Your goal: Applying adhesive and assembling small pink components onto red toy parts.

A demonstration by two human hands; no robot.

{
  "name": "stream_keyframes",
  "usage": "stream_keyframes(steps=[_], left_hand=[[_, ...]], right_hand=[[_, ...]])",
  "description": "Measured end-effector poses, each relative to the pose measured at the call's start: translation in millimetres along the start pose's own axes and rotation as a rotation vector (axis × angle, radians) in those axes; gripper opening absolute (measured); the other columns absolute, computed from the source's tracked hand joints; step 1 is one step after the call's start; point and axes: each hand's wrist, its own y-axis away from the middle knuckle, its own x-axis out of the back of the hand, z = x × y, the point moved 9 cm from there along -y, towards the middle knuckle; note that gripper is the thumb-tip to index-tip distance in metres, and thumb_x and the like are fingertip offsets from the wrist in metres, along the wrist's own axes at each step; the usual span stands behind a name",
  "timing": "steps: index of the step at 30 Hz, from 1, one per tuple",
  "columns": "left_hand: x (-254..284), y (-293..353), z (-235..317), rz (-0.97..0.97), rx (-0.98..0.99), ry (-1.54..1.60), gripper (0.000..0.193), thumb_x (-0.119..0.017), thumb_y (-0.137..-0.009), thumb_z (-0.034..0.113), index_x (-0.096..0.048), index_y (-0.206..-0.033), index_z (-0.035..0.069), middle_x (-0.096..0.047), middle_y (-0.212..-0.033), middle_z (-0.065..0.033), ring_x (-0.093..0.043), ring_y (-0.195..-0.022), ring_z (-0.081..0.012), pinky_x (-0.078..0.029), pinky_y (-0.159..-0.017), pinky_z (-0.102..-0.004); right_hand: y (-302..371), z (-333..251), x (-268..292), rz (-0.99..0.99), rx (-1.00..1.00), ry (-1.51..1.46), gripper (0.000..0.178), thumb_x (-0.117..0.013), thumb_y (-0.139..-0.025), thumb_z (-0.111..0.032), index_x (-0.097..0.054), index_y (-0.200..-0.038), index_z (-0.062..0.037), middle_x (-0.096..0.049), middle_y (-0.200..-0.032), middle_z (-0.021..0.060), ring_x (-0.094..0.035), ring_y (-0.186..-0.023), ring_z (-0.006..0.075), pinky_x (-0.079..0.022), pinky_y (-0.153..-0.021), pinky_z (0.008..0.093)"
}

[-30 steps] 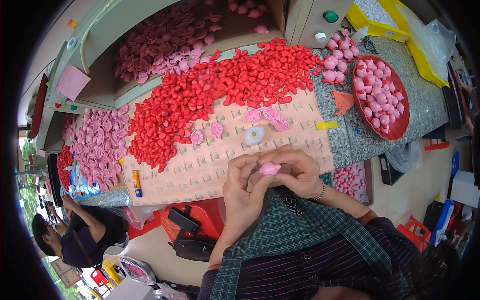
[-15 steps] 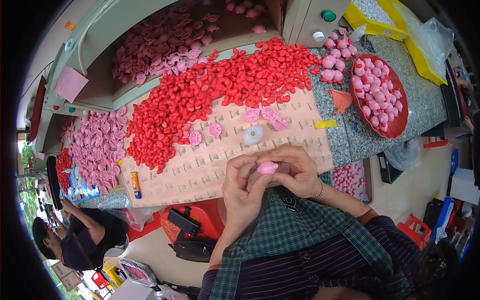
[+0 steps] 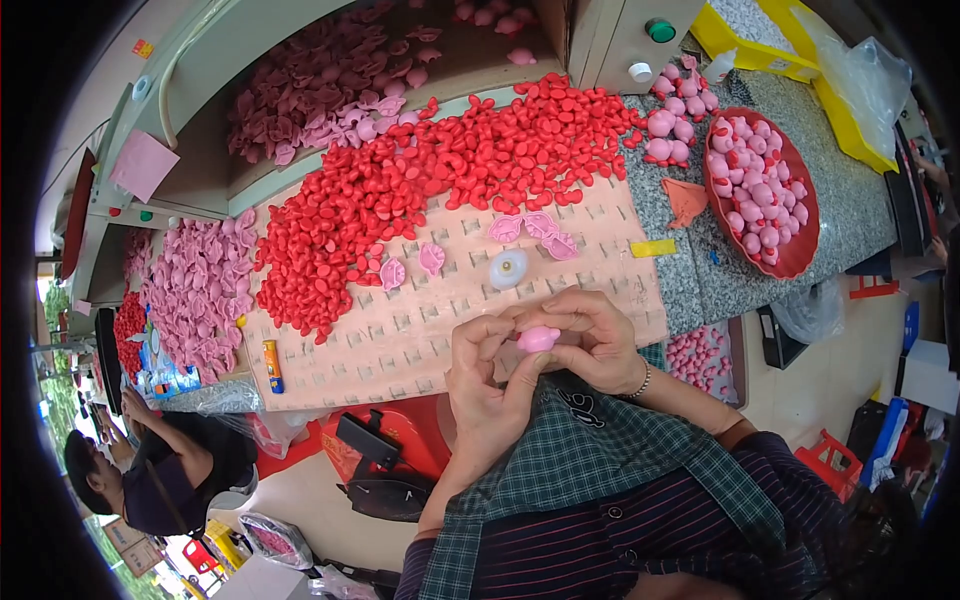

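A small pink rounded toy piece (image 3: 539, 339) is pinched between my two hands, close to my apron at the table's near edge. The fingers of my left hand (image 3: 484, 372) close on it from the left, and my right hand (image 3: 600, 348) grips it from the right. Just beyond them stands a whitish round container (image 3: 508, 268) with a small brass-coloured centre. Several open pink shell pieces (image 3: 432, 259) lie on the pink patterned mat (image 3: 400, 345). Behind them spreads a big heap of small red pieces (image 3: 440, 160).
A red bowl (image 3: 717, 200) of pink-and-red toys sits on the speckled counter at right, near a yellow strip (image 3: 653, 248). Pink shells (image 3: 200, 285) are heaped at left, beside a glue stick (image 3: 273, 366). Another person (image 3: 165, 470) works at far left.
The pink piece shows slightly larger between my fingers, which have barely shifted. The whole view has drifted by a few pixels; the things on the mat stay put.
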Motion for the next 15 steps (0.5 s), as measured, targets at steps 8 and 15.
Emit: stream_keyframes(steps=[8,15], left_hand=[[-1.3,0.2,6.1,-0.009,0.009,-0.044,0.046,-0.069,-0.085,-0.009,-0.04,-0.12,0.002,-0.059,-0.12,-0.0184,-0.059,-0.112,-0.0201,-0.046,-0.097,-0.0303],[1.8,-7.3,-27.5,-0.11,0.14,0.362,0.046,-0.064,-0.089,-0.009,-0.038,-0.125,0.001,-0.059,-0.124,-0.0187,-0.06,-0.113,-0.0207,-0.05,-0.095,-0.0305]], right_hand=[[0.5,2.1,-2.0,-0.093,-0.017,0.046,0.049,-0.06,-0.089,0.011,-0.037,-0.129,-0.0022,-0.063,-0.123,0.0222,-0.056,-0.124,0.0284,-0.05,-0.101,0.0376],[-2.9,-9.8,-1.7,0.002,0.058,0.3,0.052,-0.067,-0.085,0.007,-0.043,-0.131,-0.0029,-0.066,-0.12,0.0171,-0.058,-0.122,0.0269,-0.049,-0.098,0.0384]])
